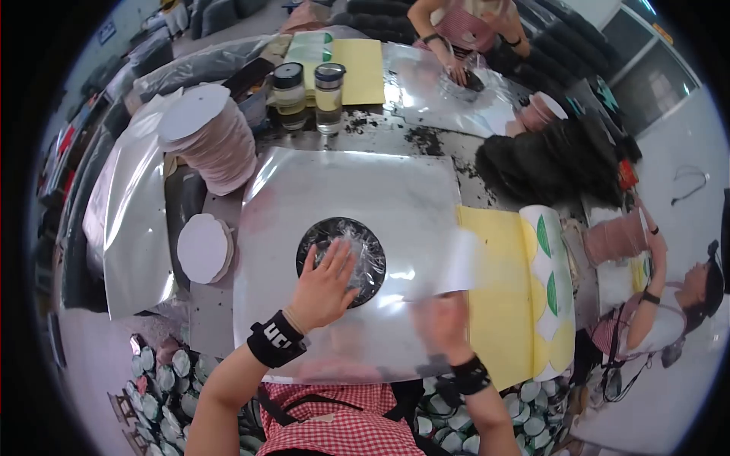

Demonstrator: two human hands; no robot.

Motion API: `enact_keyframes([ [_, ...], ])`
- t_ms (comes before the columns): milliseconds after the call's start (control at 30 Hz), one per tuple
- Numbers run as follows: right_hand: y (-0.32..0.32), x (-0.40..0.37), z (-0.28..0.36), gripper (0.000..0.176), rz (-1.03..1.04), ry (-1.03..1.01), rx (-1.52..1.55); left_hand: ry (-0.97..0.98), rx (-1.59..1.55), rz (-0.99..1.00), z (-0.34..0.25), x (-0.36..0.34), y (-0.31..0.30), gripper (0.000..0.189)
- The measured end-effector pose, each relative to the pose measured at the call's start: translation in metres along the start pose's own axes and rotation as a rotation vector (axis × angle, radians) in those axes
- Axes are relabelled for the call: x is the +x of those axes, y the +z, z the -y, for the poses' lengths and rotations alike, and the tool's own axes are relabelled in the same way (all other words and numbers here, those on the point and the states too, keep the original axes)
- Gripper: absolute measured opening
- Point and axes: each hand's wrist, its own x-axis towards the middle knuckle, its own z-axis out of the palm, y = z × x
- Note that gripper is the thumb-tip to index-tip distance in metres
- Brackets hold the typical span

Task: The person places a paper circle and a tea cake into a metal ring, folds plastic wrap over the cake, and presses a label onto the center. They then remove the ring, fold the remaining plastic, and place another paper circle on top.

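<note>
My left hand (323,289) lies with spread fingers on a round black disc (367,287) wrapped in shiny clear plastic. The disc rests on a clear plastic sheet (357,182) on the table in front of me. To its right, my right hand (443,321) is smeared by motion. Its fingers seem closed on the lower edge of a white piece of paper (460,262), also blurred. Yellow sheets (494,304) lie beside that hand, with a strip of white and green labels (544,266) along their right side.
A stack of round white papers (204,248) and a tall paper stack (209,140) stand left. Two lidded jars (329,99) are behind, near black scraps (426,140). Black bundles (555,159) lie right. Co-workers sit opposite (468,26) and right (646,319). Many wrapped discs (163,376) lie below.
</note>
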Motion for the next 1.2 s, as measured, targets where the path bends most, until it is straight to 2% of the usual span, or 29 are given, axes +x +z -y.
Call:
enact_keyframes([
  [33, 0.022, 0.018, 0.022, 0.028, 0.125, -0.246, -0.065, -0.004, 0.018, 0.004, 0.003, 0.001, 0.003, 0.061],
  [67, 0.041, 0.039, 0.039, 0.030, 0.107, -0.433, 0.033, -0.021, 0.027, -0.007, 0.006, 0.001, 0.005, 0.061],
  [133, 0.059, 0.050, 0.053, 0.036, 0.177, -0.473, 0.075, 0.004, -0.394, 0.003, 0.012, 0.000, 0.009, 0.055],
  [167, 0.063, 0.049, 0.057, 0.037, 0.295, -0.449, 0.037, -0.013, -0.249, -0.089, 0.007, -0.002, 0.007, 0.049],
  [200, 0.065, 0.045, 0.062, 0.039, 0.411, -0.419, -0.008, -0.018, -0.249, -0.093, 0.007, -0.006, 0.010, 0.049],
  [267, 0.048, 0.058, 0.080, 0.040, 0.417, -0.410, -0.090, -0.083, -0.611, -0.117, 0.007, 0.000, 0.013, 0.049],
  [333, 0.040, 0.070, 0.097, 0.047, 0.591, -0.023, 0.098, -0.093, -0.652, -0.149, 0.004, -0.001, 0.007, 0.048],
  [367, 0.051, 0.075, 0.097, 0.047, 0.593, -0.008, 0.102, -0.082, -0.645, -0.155, 0.005, -0.001, 0.006, 0.048],
  [433, 0.084, 0.093, 0.086, 0.062, 0.481, 0.076, 0.634, -0.079, -0.707, -0.188, 0.004, 0.001, 0.001, 0.048],
  [467, 0.095, 0.090, 0.078, 0.062, 0.472, 0.075, 0.640, -0.075, -0.698, -0.184, 0.011, 0.001, 0.001, 0.048],
  [533, 0.117, 0.087, 0.067, 0.074, 0.452, 0.091, 0.601, 0.056, -0.605, -0.173, 0.034, 0.001, 0.001, 0.045],
  [567, 0.115, 0.090, 0.069, 0.072, 0.484, -0.074, 0.539, -0.247, -0.958, -0.213, 0.037, -0.007, -0.025, 0.038],
  [600, 0.118, 0.089, 0.073, 0.072, 0.485, -0.066, 0.545, -0.253, -0.957, -0.205, 0.043, -0.014, -0.028, 0.038],
  [667, 0.120, 0.084, 0.092, 0.068, 0.637, -0.345, -0.222, -0.518, -0.811, -0.393, 0.050, -0.029, -0.024, 0.032],
  [800, 0.132, 0.083, 0.091, 0.075, 0.680, -0.321, -0.281, -0.574, -0.721, -0.203, 0.046, -0.027, -0.005, 0.041],
  [833, 0.136, 0.081, 0.086, 0.077, 0.654, -0.331, -0.268, -0.493, -0.582, -0.301, 0.042, -0.022, -0.003, 0.048],
  [867, 0.138, 0.078, 0.082, 0.077, 0.653, -0.340, -0.268, -0.495, -0.580, -0.309, 0.035, -0.021, -0.005, 0.048],
  [933, 0.141, 0.078, 0.079, 0.075, 0.761, -0.317, -0.344, -0.295, -0.371, -0.248, 0.014, -0.021, -0.017, 0.065],
  [967, 0.137, 0.079, 0.081, 0.073, 0.676, -0.380, -0.347, -0.198, -0.297, -0.284, -0.002, -0.021, -0.023, 0.067],
  [1000, 0.143, 0.075, 0.068, 0.073, 0.548, -0.373, -0.084, -0.112, -0.221, -0.318, -0.020, -0.020, -0.028, 0.070],
  [1033, 0.136, 0.076, 0.058, 0.069, 0.496, -0.426, -0.065, -0.086, -0.260, -0.337, -0.033, -0.020, -0.032, 0.069],
  [1067, 0.134, 0.075, 0.050, 0.061, 0.352, -0.301, 0.199, -0.070, -0.282, -0.364, -0.040, -0.020, -0.036, 0.068],
  [1100, 0.117, 0.084, 0.056, 0.056, 0.238, -0.282, 0.209, -0.067, -0.299, -0.406, -0.046, -0.025, -0.041, 0.068],
  [1133, 0.108, 0.089, 0.039, 0.058, 0.201, -0.469, -0.118, -0.091, -0.304, -0.441, -0.050, -0.033, -0.044, 0.067],
  [1167, 0.094, 0.105, 0.064, 0.063, 0.635, -0.021, -0.115, -0.108, -0.323, -0.446, -0.054, -0.040, -0.043, 0.065],
  [1200, 0.108, 0.085, 0.065, 0.064, 0.431, 0.029, 0.148, -0.130, -0.348, -0.446, -0.058, -0.049, -0.041, 0.064],
])
